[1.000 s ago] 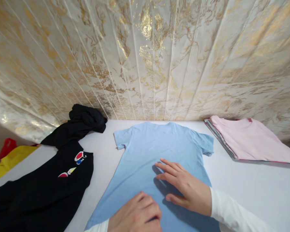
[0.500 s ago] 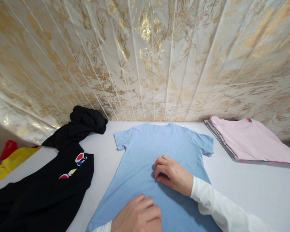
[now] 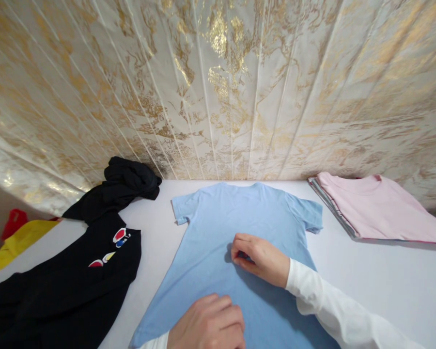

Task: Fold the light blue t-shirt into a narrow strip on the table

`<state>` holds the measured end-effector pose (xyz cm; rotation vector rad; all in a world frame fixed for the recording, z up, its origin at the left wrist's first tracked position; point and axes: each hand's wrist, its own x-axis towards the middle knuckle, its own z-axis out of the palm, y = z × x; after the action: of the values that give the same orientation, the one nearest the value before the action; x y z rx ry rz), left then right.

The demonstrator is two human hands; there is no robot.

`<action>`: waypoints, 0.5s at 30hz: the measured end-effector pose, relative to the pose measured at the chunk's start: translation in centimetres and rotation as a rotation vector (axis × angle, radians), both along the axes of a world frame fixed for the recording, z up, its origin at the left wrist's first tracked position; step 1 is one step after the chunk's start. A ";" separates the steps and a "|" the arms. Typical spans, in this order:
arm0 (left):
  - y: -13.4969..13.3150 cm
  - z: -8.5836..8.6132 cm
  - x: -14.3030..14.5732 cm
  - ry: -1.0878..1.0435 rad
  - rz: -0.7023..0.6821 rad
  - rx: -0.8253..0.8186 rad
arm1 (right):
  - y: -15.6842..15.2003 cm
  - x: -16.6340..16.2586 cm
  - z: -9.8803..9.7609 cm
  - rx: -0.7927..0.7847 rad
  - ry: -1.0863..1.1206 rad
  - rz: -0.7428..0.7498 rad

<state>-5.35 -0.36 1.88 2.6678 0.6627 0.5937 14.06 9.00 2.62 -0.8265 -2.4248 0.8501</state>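
Both hands on light blue T-shirt (image 3: 218,218), spread flat on white table (image 3: 385,286).
Left hand (image 3: 207,322) rests near the hem, fingers curled, grip unclear. Right hand (image 3: 261,259) pinches mid-shirt fabric, fingers nearly closed. The shirt looks light, soft and limp; best taken at pinched folds or shoulders. Black clothes (image 3: 76,276) left, pink folded stack (image 3: 378,208) far right.

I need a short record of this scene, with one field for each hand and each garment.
surface: white table, against a gold-marbled wall
middle: light blue T-shirt, spread flat
left side: black garment, loosely laid
right side: pink shirt, folded, atop a stack
left hand: rests on the T-shirt's lower part, fingers curled
right hand: fingers bent, pinching the T-shirt's middle fabric
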 end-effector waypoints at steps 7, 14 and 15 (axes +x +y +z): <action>-0.2 0.0 0.2 0.066 0.004 0.068 | 0.0 0.1 -0.3 -0.014 -0.015 -0.034; -0.1 -0.2 0.4 -0.009 0.075 0.007 | 0.1 0.0 -0.6 -0.007 -0.014 -0.045; -0.1 -0.1 0.4 -0.013 0.076 -0.003 | 0.2 0.0 -0.7 -0.002 -0.012 -0.041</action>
<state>-4.98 -0.47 1.81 2.6440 0.7637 0.6292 14.10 9.17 1.96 -0.8815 -2.4086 0.8340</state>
